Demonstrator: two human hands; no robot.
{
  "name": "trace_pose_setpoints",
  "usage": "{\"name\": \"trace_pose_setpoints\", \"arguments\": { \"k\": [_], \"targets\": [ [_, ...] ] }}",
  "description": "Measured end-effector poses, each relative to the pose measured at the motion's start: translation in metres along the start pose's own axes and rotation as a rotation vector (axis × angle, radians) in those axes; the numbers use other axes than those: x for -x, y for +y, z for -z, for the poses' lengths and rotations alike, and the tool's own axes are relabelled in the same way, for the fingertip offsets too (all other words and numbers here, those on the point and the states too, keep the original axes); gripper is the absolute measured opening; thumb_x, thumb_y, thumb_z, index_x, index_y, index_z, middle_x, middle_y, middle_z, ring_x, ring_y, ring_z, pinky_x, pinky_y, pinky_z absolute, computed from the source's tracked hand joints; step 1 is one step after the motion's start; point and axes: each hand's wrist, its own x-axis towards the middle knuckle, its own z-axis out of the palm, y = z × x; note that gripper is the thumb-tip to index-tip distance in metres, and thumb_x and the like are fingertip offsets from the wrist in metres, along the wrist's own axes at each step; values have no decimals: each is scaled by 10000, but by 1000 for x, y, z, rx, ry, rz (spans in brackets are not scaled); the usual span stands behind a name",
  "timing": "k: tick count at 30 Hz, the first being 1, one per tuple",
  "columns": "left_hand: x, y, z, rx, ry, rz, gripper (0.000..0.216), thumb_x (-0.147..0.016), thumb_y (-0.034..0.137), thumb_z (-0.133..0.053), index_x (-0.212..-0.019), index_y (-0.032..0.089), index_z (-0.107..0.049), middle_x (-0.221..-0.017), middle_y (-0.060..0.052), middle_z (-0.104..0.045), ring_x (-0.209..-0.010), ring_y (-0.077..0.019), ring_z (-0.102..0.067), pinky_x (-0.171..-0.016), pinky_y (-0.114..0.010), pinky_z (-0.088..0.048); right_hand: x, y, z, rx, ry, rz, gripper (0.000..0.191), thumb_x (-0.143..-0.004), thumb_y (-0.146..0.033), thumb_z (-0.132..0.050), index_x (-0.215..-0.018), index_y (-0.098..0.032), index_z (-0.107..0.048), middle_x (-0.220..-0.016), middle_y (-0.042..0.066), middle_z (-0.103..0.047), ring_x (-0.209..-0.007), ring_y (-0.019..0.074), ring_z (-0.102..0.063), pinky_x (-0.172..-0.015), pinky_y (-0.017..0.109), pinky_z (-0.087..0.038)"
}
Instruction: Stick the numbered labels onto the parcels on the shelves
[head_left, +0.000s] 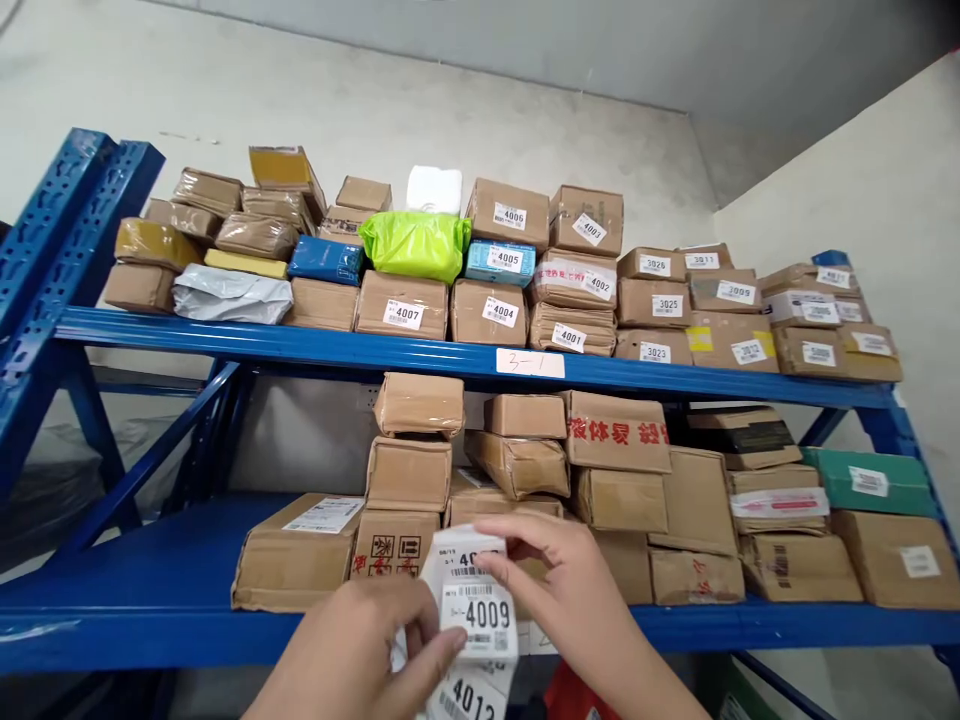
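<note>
"Fingers (416,595) on the left hand (367,640) are bent in. What do they have?"

"A strip of white labels (480,615). The left thumb (431,668) is on the front, by 4009."

"And the right hand (570,570)?"

"Its thumb and first finger are just a bit apart, with the top of the strip between them. The thumb hides part of the top number."

"Where is the strip?"

"Low in the middle, up in front of the bottom shelf (180,540). It hangs down past 4009, and another label is under it, tilted."

"What is behind it?"

"Brown boxes in piles. One box (292,560) on the left has a white paper on top. Far right, a green box (900,490) sits on a brown one."

"And the top shelf (300,340)?"

"It has a card (530,363) that says 3–1. A bright green bag (416,245) lies on the 4007 box (375,298), and the blue 4005 box (480,258) is just beside the bag."
</note>
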Motion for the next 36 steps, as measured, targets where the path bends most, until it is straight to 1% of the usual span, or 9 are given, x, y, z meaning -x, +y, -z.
{"name": "trace_pose_setpoints", "arguments": {
  "k": [3,6,9,15,20,24,27,33,36],
  "targets": [
    [-1,-5,1,70,295,60,388,-679,515,-641,-968,258,-600,-998,-56,-664,-763,-239,-615,-648,-310,-447,3,-5,-6,41,-50,47,92,-802,-292,-648,-773,-269,-732,-774,27,-642,-701,179,-624,-622,295,-509],
    [-9,-10,5,367,299,21,470,-709,467,-643,-1135,284,-568,-1181,-68,-628,-973,-258,-604,-794,-328,-464,-4,-9,-17,-66,-32,78,140,-817,-335,-635,-738,-250,-714,-780,28,-621,-709,169,-610,-620,278,-492],
    [-24,-16,14,643,218,-40,272,-794,469,-561,-839,212,-638,-870,-48,-687,-803,-205,-603,-715,-282,-448,-22,-12,-31,-186,71,78,107,-805,-334,-648,-790,-240,-696,-725,21,-656,-673,169,-617,-590,272,-486],
    [-69,-24,63,618,515,-98,392,-784,516,-564,-590,190,-470,-555,46,-467,-551,-112,-417,-520,-225,-303,-88,-25,-58,-194,296,208,99,-821,-324,-617,-807,-230,-643,-787,29,-658,-719,166,-612,-584,263,-491],
    [-98,-30,113,650,376,-233,328,-715,462,-660,-860,168,-650,-739,-23,-658,-581,-136,-529,-545,-245,-380,-176,-54,-58,-148,348,335,76,-774,-288,-651,-760,-217,-630,-754,14,-659,-680,155,-611,-634,293,-500],
    [-104,-46,128,423,349,-228,317,-742,482,-609,-749,175,-689,-659,-30,-668,-543,-146,-524,-494,-243,-346,-265,-77,-35,77,569,452,55,-816,-256,-591,-792,-207,-587,-775,1,-628,-548,114,-561,-590,288,-456],
    [-104,-63,132,472,348,-249,355,-753,525,-583,-738,187,-692,-682,-35,-685,-579,-166,-560,-506,-248,-372,-318,-87,-16,372,620,316,31,-798,-170,-589,-775,-189,-581,-735,16,-608,-643,152,-579,-687,319,-446],
    [-106,-85,144,674,172,-287,438,-743,591,-573,-669,170,-668,-669,-53,-673,-576,-181,-570,-516,-270,-406,-339,-96,-18,747,695,213,442,-705,-164,-698,-1117,-134,-540,-1123,150,-560,-903,237,-600,-786,373,-430],
    [-109,-89,148,687,182,-313,461,-746,612,-558,-636,176,-656,-616,-40,-650,-592,-191,-576,-530,-276,-422,-328,-98,-21,929,635,247,356,-760,-192,-642,-1096,-104,-562,-1159,156,-543,-978,255,-589,-841,385,-426]
  ]
}}
